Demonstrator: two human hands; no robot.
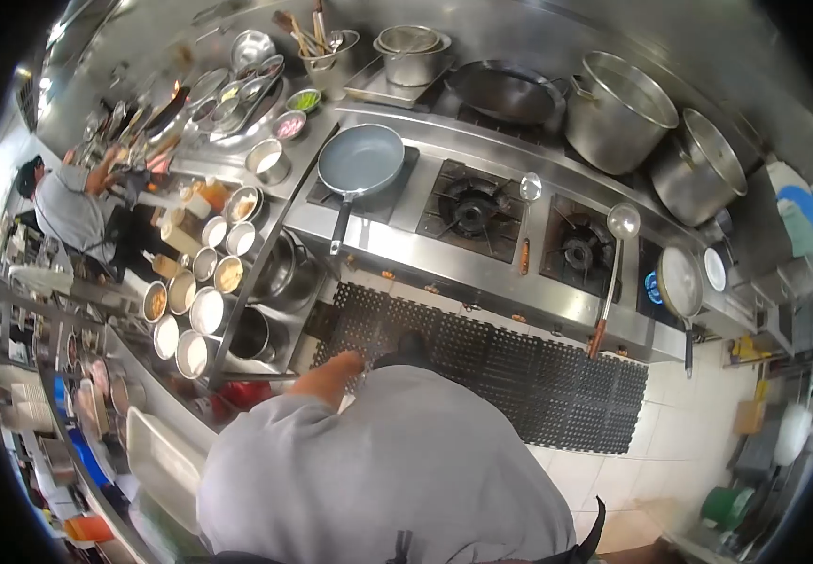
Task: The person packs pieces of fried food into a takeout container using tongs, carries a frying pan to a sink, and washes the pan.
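My left arm reaches out of a grey sleeve over the floor mat. At its end my left hand (354, 365) is small and partly hidden, and its finger position is unclear. Something white shows just below it, too small to name. My right hand is out of sight, behind the body or outside the view. Ahead, a grey-blue frying pan (361, 160) rests on the left of the stove (406, 240), its black handle pointing toward me. A skimmer or ladle with a wooden grip (525, 256) lies between burners, and a long ladle (624, 221) lies farther right.
A pan (680, 285) sits by a lit blue flame (652, 287) at right. Large stockpots (621, 113) and a dark wok (505, 92) stand behind the burners. Ingredient tins (206, 311) crowd the left counter. A black perforated mat (519, 385) covers the floor. Another person (73, 209) works far left.
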